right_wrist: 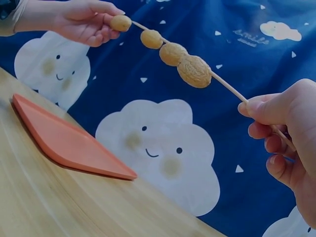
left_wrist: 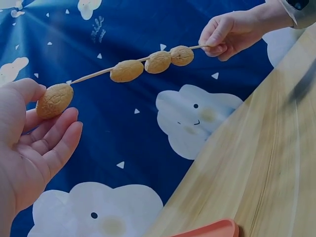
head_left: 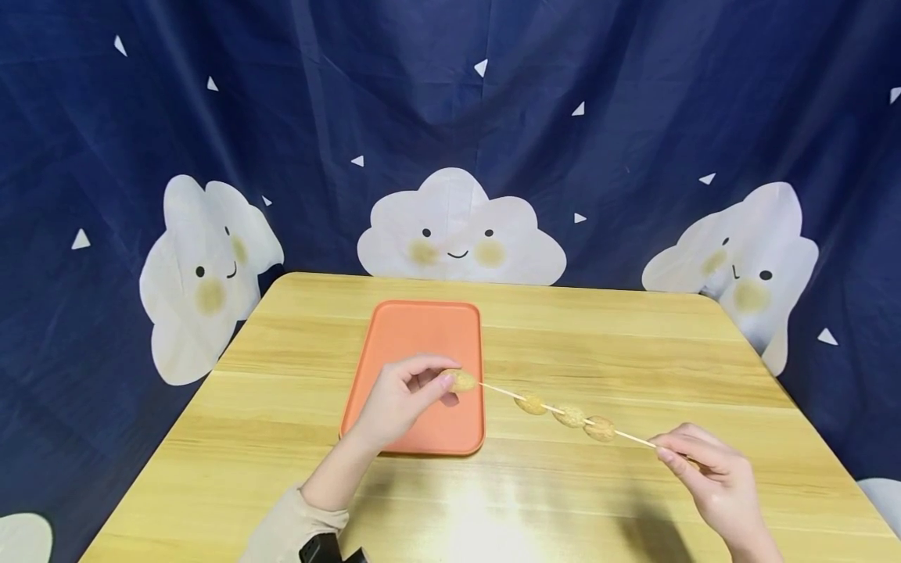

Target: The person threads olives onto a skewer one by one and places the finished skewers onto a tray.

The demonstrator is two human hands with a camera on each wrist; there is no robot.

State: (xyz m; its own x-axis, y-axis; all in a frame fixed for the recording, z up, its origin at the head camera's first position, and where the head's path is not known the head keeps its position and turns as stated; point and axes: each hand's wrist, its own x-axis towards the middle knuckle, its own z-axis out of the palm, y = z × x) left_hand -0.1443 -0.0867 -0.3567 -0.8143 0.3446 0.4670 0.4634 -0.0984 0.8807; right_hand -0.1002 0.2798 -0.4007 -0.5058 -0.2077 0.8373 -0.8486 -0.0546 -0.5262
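My left hand (head_left: 397, 403) pinches a golden-brown, wrinkled oval food ball (left_wrist: 54, 100) between thumb and fingers, above the tray. A thin wooden skewer (right_wrist: 228, 88) reaches from the right hand to this ball, its tip right at the ball's side. Three similar food balls (head_left: 568, 416) are threaded along the skewer, close together nearer the right hand. My right hand (head_left: 721, 478) grips the skewer's other end, thumb on top and fingers curled under; the butt of the stick is partly hidden. The skewer slants slightly down toward the right in the head view.
An orange rectangular tray (head_left: 422, 332) with a low rim lies on the wooden table (head_left: 598, 336), left of centre, under the left hand. Behind the table hangs a dark blue curtain (head_left: 422, 94) printed with smiling clouds.
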